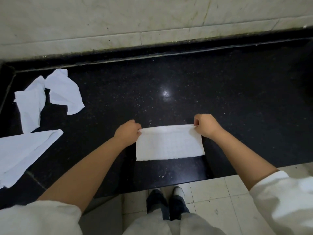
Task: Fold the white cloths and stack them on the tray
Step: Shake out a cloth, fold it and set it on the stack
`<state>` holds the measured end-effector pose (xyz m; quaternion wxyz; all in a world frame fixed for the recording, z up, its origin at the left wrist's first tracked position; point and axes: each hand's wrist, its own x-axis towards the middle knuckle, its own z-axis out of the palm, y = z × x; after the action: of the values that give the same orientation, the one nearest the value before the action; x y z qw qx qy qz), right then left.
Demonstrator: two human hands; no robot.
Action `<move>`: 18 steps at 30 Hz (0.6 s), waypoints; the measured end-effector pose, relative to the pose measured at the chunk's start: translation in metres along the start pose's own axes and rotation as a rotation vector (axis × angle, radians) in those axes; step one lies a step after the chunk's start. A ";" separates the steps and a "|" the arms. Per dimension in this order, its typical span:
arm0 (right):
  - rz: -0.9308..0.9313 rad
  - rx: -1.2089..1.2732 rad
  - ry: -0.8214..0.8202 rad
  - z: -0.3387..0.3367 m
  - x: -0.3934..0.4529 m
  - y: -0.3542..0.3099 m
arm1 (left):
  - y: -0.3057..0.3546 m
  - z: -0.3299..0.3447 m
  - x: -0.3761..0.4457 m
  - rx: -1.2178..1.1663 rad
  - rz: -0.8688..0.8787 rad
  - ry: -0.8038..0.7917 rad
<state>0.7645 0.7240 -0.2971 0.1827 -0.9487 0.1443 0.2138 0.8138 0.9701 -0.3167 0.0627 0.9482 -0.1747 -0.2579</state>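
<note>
A white cloth (169,145), folded into a wide rectangle, lies near the front edge of the black counter (186,85). My left hand (127,131) pinches its far left corner. My right hand (205,125) pinches its far right corner. The far edge is held taut between both hands. Two crumpled white cloths (65,92) (30,107) lie at the far left of the counter. A larger white cloth (23,153) lies flat at the left edge, partly cut off by the frame. No tray is in view.
A pale marble wall (118,19) rises behind the counter. The counter's front edge (186,181) runs just above a pale tiled floor (220,200), where my feet (166,199) stand.
</note>
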 end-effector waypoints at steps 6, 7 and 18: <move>-0.165 0.147 0.430 -0.047 -0.004 -0.021 | -0.004 -0.072 -0.002 -0.230 -0.001 0.500; -0.196 0.089 0.467 -0.050 -0.002 -0.022 | -0.003 -0.076 -0.005 -0.222 0.005 0.561; 0.027 -0.067 0.119 0.036 -0.011 0.010 | -0.005 0.018 -0.011 0.108 0.038 0.130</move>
<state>0.7388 0.7322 -0.3249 0.1390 -0.9633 0.1604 0.1641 0.7966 0.9783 -0.3281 0.0274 0.9613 -0.2021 -0.1850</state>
